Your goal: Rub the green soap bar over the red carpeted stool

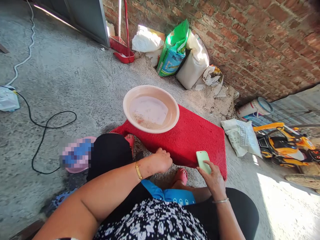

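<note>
My right hand [215,178] grips a pale green, flat, rounded-rectangular thing [202,159] over the right end of the red carpet-like cloth [197,136]. The kind of that green thing cannot be made out. My left hand [161,161] is closed, its fingers curled down by the cloth's near edge; whatever may be inside the palm is hidden. A peach-coloured basin [126,115] with some water in it stands on the cloth's far left part, beyond my left hand and apart from it.
On the left, a pink basin [82,169] holds blurred blue stuff, with a black cable [41,146] looping nearby. Along the brick wall stand a red dustpan [125,57], a green bag [172,53] and a white sack [193,65]. A yellow toy vehicle [282,143] is at right.
</note>
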### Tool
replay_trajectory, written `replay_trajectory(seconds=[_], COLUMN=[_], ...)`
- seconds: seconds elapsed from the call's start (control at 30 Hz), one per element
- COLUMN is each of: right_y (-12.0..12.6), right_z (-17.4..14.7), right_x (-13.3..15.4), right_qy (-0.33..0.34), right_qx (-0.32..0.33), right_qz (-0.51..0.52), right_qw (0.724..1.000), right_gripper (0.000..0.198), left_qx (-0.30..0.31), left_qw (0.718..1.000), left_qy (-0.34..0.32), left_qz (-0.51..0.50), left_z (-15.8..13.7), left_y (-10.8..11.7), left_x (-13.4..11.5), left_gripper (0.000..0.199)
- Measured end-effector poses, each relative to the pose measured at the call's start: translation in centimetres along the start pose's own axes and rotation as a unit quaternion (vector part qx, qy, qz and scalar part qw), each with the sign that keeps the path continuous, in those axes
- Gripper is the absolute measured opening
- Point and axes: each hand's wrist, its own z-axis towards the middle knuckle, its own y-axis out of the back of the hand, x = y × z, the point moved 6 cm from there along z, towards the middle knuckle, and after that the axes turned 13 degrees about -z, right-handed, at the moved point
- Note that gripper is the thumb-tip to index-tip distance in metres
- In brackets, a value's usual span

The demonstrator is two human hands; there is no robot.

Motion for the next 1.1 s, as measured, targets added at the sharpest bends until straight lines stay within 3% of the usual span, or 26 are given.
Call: replay_trajectory(seconds=[0.1,0.17,0.43,0.53,0.63,0.8,0.9,1.0,1.1], right_y=[0.2,0.6,1.7,1.3,0.8,0.1,0.1,0.5,1.2], right_z=[-0.5,-0.4,1.4,1.8,1.8,0.7,-0.3,-1.1,-1.4], right_x=[-1.6,-0.2,14.2,15.7,11.9,-0.8,-6.2,-7.2,-3.8], right_qy=[-0.044,-0.038,0.151,0.171,0.127,-0.051,-0.128,-0.138,-0.027], right_qx=[-0.001,-0.013,-0.037,-0.031,-0.019,0.002,-0.009,-0.012,0.027], right_qz=[0.007,0.017,0.045,0.022,0.025,0.047,0.046,0.081,0.154], right_qw=[0.999,0.999,0.987,0.985,0.991,0.998,0.991,0.987,0.987], right_gripper=[0.059,0.058,0.038,0.038,0.037,0.049,0.058,0.058,0.048], left_qx=[-0.031,-0.034,0.003,0.006,0.019,0.031,0.029,-0.014,-0.101], left_qw=[0.999,0.999,0.999,0.999,0.998,0.998,0.999,0.996,0.982], left_qy=[0.026,0.034,0.016,0.010,0.020,0.031,0.009,-0.075,-0.156], left_qz=[-0.001,-0.002,0.042,0.051,0.062,0.053,0.043,0.039,0.019], left_z=[0.5,1.0,2.3,2.5,2.8,3.2,3.4,3.6,3.4], left_y=[0.1,-0.1,-0.7,-0.6,-0.5,-0.7,-0.8,-0.1,1.4], left_x=[0.6,0.8,0.4,0.1,-0.2,-0.2,-0.2,-1.4,-3.1], left_gripper=[0.023,0.022,0.025,0.029,0.030,0.027,0.022,0.020,0.031])
